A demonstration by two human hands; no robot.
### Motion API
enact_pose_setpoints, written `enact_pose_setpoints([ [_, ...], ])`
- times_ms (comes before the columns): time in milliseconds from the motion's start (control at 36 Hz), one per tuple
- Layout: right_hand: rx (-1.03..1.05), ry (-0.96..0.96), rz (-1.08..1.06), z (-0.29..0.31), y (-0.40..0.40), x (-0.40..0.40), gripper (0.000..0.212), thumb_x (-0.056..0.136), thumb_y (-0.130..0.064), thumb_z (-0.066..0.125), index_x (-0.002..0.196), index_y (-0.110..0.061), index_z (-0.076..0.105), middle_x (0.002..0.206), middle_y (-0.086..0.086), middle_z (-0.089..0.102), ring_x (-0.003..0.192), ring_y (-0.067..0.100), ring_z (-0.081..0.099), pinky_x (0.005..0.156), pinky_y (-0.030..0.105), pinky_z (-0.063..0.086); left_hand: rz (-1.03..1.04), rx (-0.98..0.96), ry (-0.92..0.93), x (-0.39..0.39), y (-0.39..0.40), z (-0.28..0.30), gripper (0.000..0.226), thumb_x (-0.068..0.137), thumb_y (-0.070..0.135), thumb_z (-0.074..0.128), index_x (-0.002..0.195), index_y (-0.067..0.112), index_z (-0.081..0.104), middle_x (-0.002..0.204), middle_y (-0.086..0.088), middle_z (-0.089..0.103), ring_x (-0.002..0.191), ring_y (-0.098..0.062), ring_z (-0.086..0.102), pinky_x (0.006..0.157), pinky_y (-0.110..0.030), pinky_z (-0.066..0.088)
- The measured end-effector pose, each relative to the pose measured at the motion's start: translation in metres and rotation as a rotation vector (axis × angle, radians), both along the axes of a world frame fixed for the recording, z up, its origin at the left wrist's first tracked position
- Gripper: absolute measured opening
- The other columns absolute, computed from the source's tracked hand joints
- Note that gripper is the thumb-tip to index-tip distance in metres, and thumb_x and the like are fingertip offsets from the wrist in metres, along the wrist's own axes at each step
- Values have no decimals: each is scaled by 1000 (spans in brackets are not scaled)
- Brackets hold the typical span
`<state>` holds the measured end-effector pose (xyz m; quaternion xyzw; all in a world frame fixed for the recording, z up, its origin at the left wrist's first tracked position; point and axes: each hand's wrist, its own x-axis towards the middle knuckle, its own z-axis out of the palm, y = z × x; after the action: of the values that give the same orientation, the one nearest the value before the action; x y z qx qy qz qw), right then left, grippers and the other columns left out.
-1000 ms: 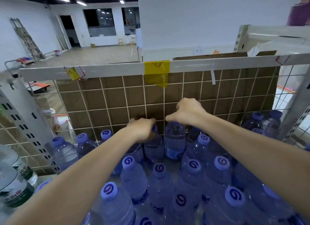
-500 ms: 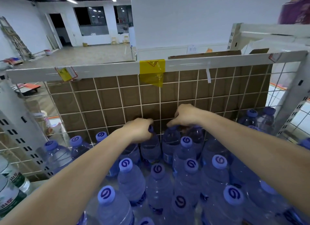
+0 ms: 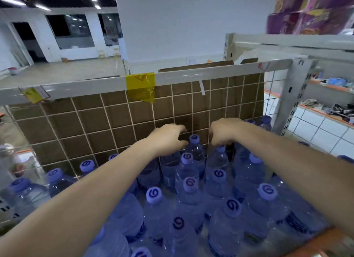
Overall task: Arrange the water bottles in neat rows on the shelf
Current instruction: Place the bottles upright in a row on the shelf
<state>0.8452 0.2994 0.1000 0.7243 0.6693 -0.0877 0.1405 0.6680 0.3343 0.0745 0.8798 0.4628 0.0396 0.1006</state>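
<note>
1. Far left, behind the wire grid [image 3: 107, 120] that backs the shelf, a brown cardboard sheet [image 3: 63, 126] covers most of the mesh. Two yellow tags: a small one [image 3: 31, 94] on the top rail at the left, a bigger one [image 3: 140, 87] near the middle.
2. The water bottles [image 3: 191, 195] fill the shelf, all upright, clear with purple caps carrying a swirl logo. I count roughly 17 caps showing; more are hidden under the arms, so no exact total. They stand packed together in loose rows running toward the back.
3. Left hand [image 3: 166, 138] is at the back row, fingers curled down over the top of a bottle [image 3: 168, 162] whose cap I can't see. Whether it's really gripping or just resting there, can't tell.
4. Between the two hands, one bottle [image 3: 194, 147] stands free against the grid, cap fully visible, neither hand on it.
5. Right hand [image 3: 225, 131] is just right of that, fingers curled downward over another back-row bottle [image 3: 218, 159]; the cap peeks out below the fingertips. Grip or not, can't tell either.
6. Far right, one white upright post [image 3: 291, 95] with slots, and purple packages [image 3: 310, 11] on the shelf above.
</note>
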Motion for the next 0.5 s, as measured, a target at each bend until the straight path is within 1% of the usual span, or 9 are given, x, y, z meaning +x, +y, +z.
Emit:
enact_pose_setpoints([
  [28, -25, -1, 0, -1, -1, 3, 34, 79, -46, 69, 92, -14, 65, 71, 0, 60, 69, 21, 63, 62, 28, 48, -2, -19, 10, 6, 2, -1, 55, 92, 42, 55, 142, 24, 40, 141, -4, 46, 123, -24, 49, 100, -43, 44],
  [83, -60, 14, 9, -5, -1, 10, 34, 83, -41, 70, 100, -12, 63, 77, 2, 61, 65, 19, 66, 52, 26, 50, 3, -54, 29, 16, 5, -2, 55, 93, 41, 54, 143, 26, 38, 142, -4, 46, 123, -24, 49, 100, -42, 44],
  [139, -60, 67, 22, -11, 1, 18, 27, 86, -31, 70, 100, -10, 62, 80, 4, 60, 59, 18, 66, 42, 24, 49, 18, -86, 35, 25, 9, -4, 54, 93, 40, 54, 143, 29, 38, 143, -3, 45, 124, -23, 49, 99, -40, 45],
  [167, -55, 111, 26, -15, 2, 22, 21, 87, -24, 69, 99, -9, 61, 82, 5, 60, 58, 17, 65, 42, 24, 50, 29, -104, 39, 29, 11, -5, 55, 93, 40, 54, 144, 30, 37, 144, -2, 45, 124, -23, 49, 99, -39, 45],
  [222, -39, 193, 40, -19, 7, 30, 11, 87, -15, 67, 91, -10, 57, 81, 7, 60, 58, 18, 66, 46, 25, 54, 49, -137, 61, 35, 16, -8, 55, 93, 40, 54, 144, 31, 37, 144, -1, 45, 122, -22, 50, 98, -38, 46],
  [278, -39, 259, 56, -20, 12, 36, 14, 86, -12, 67, 80, -13, 55, 74, 8, 62, 56, 18, 66, 48, 25, 55, 62, -163, 84, 41, 18, -11, 55, 92, 40, 55, 143, 31, 38, 143, -1, 47, 120, -22, 52, 98, -39, 47],
  [306, -45, 282, 63, -20, 15, 39, 14, 85, -13, 68, 79, -14, 56, 72, 8, 63, 57, 18, 66, 50, 25, 55, 70, -181, 89, 44, 19, -13, 54, 92, 39, 56, 143, 30, 38, 141, -2, 49, 119, -22, 53, 97, -40, 48],
  [417, -48, 342, 84, -20, 26, 49, 17, 80, -17, 76, 87, -9, 63, 76, 10, 67, 61, 20, 70, 50, 26, 57, 102, -194, 97, 53, 21, -18, 51, 90, 37, 58, 138, 27, 44, 134, -5, 54, 114, -25, 55, 96, -41, 48],
  [500, -33, 368, 97, -20, 33, 55, 22, 79, -15, 76, 96, -6, 65, 79, 11, 67, 65, 22, 71, 56, 30, 60, 127, -163, 119, 58, 24, -18, 55, 89, 35, 61, 140, 21, 43, 135, -6, 53, 117, -26, 54, 95, -37, 48],
])
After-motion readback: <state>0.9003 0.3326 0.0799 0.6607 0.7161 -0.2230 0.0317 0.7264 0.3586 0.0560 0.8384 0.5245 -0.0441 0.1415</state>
